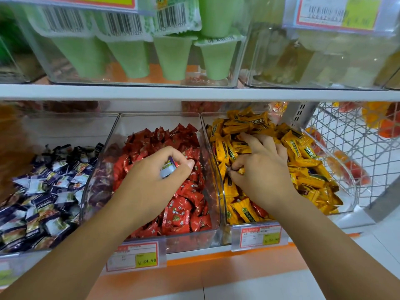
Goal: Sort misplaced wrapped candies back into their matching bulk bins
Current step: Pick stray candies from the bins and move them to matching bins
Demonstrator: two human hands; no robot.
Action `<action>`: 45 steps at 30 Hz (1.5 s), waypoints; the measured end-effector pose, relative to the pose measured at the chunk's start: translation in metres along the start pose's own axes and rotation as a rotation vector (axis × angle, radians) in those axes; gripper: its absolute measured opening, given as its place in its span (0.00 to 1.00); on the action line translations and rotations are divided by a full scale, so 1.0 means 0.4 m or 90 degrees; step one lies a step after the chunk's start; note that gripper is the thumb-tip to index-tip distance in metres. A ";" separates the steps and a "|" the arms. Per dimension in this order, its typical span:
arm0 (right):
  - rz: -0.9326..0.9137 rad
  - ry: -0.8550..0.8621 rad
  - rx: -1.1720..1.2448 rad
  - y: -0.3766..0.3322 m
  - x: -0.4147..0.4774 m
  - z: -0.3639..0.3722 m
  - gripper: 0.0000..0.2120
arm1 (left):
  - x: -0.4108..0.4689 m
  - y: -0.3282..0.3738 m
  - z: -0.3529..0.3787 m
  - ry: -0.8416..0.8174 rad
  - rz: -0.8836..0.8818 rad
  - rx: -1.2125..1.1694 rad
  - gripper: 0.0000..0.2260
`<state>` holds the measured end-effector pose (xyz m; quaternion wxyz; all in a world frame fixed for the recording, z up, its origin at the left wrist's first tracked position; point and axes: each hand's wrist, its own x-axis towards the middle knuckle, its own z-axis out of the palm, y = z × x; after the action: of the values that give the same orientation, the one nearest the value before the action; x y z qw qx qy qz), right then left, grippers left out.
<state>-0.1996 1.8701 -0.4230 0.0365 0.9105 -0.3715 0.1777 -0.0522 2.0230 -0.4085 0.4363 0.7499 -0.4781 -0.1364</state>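
Left hand (160,176) pinches a purple-white candy (167,168) over the red bin (151,122); next, drop it in the purple bin (65,128). Right hand (262,167) rummages in the yellow bin (348,198), grip unclear.

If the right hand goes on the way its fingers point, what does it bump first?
Probably more yellow wrapped candies. The right hand rests in that heap, with its fingers aimed at the taller pile behind. Depth is hard to judge.
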 end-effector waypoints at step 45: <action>-0.018 -0.111 0.286 0.092 -0.082 -0.078 0.12 | -0.013 0.029 0.038 -0.061 0.049 -0.090 0.11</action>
<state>-0.2558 1.8717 -0.4080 -0.1967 0.9128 -0.3117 0.1758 -0.0713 2.0174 -0.4093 0.4697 0.6910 -0.5161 -0.1887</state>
